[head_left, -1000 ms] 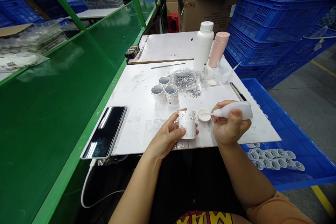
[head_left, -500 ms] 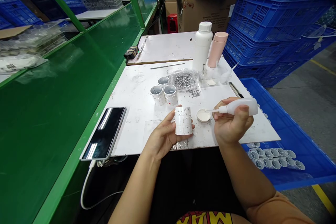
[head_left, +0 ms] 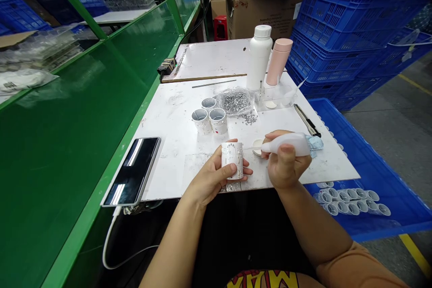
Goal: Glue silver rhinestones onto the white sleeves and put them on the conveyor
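My left hand (head_left: 212, 175) is closed around a small white cylinder (head_left: 232, 160) studded with tiny silver pieces, held upright above the near edge of the white board (head_left: 175, 112). My right hand (head_left: 283, 162) grips a white squeeze bottle (head_left: 286, 144) lying sideways, its nozzle pointing left toward the cylinder. A small round white dish (head_left: 258, 146) sits on the board just behind the nozzle, partly hidden by my fingers.
Three grey-rimmed cups (head_left: 209, 116) and a bag of silver bits (head_left: 236, 101) lie mid-board. Behind stand a white bottle (head_left: 259, 57) and pink bottle (head_left: 278, 61). A phone (head_left: 133, 169) lies left, a knife (head_left: 305, 119) right. The blue crate (head_left: 381, 175) holds several cups (head_left: 347, 195).
My right hand has moved left and down with the squeeze bottle, bringing its nozzle over the dish and close to the cylinder. The left hand has turned the cylinder slightly.
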### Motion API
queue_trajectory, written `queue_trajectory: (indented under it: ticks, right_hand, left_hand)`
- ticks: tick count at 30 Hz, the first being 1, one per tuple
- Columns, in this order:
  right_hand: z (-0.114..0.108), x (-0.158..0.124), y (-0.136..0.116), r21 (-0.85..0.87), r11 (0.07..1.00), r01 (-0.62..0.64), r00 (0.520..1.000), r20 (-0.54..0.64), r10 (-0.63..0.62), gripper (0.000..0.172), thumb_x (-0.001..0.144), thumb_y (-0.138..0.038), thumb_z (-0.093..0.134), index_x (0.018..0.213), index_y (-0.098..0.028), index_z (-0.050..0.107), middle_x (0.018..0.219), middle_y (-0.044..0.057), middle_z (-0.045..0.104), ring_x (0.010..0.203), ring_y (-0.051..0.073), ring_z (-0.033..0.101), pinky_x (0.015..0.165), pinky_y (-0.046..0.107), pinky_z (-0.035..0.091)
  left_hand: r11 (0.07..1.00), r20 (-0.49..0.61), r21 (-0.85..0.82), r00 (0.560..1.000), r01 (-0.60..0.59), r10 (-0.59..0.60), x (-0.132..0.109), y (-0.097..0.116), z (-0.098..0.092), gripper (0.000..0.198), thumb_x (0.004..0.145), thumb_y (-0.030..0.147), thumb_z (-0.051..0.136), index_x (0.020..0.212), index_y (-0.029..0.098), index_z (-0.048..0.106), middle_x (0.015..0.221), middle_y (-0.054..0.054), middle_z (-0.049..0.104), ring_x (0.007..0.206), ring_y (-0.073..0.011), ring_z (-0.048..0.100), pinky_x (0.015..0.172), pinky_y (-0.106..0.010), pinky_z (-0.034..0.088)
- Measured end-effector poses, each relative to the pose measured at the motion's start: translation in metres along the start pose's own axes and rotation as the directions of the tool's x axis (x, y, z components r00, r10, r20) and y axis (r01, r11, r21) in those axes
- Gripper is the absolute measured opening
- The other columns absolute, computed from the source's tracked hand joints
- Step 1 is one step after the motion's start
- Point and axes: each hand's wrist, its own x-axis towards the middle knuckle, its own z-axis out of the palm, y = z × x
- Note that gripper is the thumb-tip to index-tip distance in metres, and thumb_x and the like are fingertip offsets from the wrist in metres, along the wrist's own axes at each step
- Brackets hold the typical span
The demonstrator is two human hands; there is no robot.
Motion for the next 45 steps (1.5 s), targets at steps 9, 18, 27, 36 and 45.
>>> queue_trajectory:
  ticks: [9,18,27,36,45]
  right_hand:
    - [-0.004,-0.002,0.001,-0.086,0.996,-0.009,0.998,0.059,0.014,0.032,0.089,-0.046,0.055,0.083,-0.017,0.068,0.064,0.001,0.060,0.044,0.012,0.053,0.040,0.027,0.041]
    - [-0.003,-0.003,-0.001,-0.093,0.995,-0.034,0.997,0.069,0.040,0.032,0.089,-0.046,0.057,0.084,-0.018,0.069,0.064,0.002,0.061,0.045,0.013,0.053,0.041,0.028,0.041]
    - [0.003,0.004,-0.009,0.033,0.997,-0.071,0.996,-0.055,0.072,0.033,0.087,-0.047,0.057,0.080,-0.016,0.067,0.054,-0.001,0.054,0.040,0.012,0.049,0.039,0.027,0.038]
    - [0.001,0.015,-0.012,0.104,0.986,-0.127,0.980,-0.140,0.141,0.036,0.090,-0.048,0.049,0.077,-0.016,0.062,0.046,-0.003,0.044,0.038,0.012,0.045,0.038,0.025,0.036]
    - [0.005,0.009,-0.013,0.092,0.989,-0.115,0.988,-0.092,0.124,0.033,0.088,-0.046,0.054,0.079,-0.015,0.064,0.049,-0.002,0.049,0.038,0.012,0.047,0.038,0.026,0.036]
  left_hand:
    - [1.000,-0.005,0.003,1.000,0.007,-0.007,0.001,-0.001,0.001,0.071,0.078,0.025,0.074,0.137,0.021,0.036,0.099,-0.009,0.066,0.092,-0.0249,0.069,0.080,-0.035,0.054]
    - [1.000,-0.005,0.005,1.000,0.006,-0.006,0.001,-0.002,0.001,0.070,0.078,0.025,0.074,0.137,0.023,0.038,0.101,-0.010,0.066,0.093,-0.0258,0.069,0.080,-0.035,0.054]
    - [1.000,-0.027,0.004,1.000,-0.015,0.015,0.000,0.000,0.002,0.071,0.077,0.027,0.075,0.138,0.026,0.040,0.105,-0.008,0.065,0.096,-0.0281,0.069,0.081,-0.036,0.054]
    - [0.995,-0.002,-0.069,0.997,-0.077,0.077,-0.002,0.000,-0.003,0.079,0.079,0.028,0.073,0.146,0.026,0.032,0.112,-0.013,0.067,0.108,-0.0312,0.066,0.095,-0.047,0.050]
    - [0.999,0.021,-0.051,1.000,-0.019,0.020,-0.003,0.002,-0.005,0.065,0.081,0.025,0.071,0.139,0.027,0.042,0.109,-0.009,0.067,0.103,-0.0308,0.068,0.088,-0.043,0.053]
